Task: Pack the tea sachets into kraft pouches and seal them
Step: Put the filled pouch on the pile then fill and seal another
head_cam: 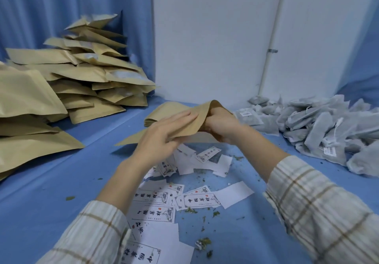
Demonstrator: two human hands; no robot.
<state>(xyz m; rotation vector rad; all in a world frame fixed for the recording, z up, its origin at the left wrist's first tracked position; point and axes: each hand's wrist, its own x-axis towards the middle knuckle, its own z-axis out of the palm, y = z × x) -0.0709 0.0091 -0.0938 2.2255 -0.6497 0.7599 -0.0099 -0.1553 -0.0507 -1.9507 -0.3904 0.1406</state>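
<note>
I hold a kraft pouch (192, 126) above the middle of the blue table. My left hand (164, 134) lies over its near face with the fingers stretched along the paper and the thumb beneath. My right hand (220, 124) is curled and pushed into the pouch's open mouth; what it holds is hidden. A thin stack of flat empty pouches (162, 112) lies just behind. A heap of grey tea sachets (320, 128) with strings and tags covers the right side.
A tall heap of kraft pouches (82, 75) fills the left of the blue table (51, 181). White printed labels (155, 200) and green tea crumbs are scattered before me. A white wall and blue curtain close the back.
</note>
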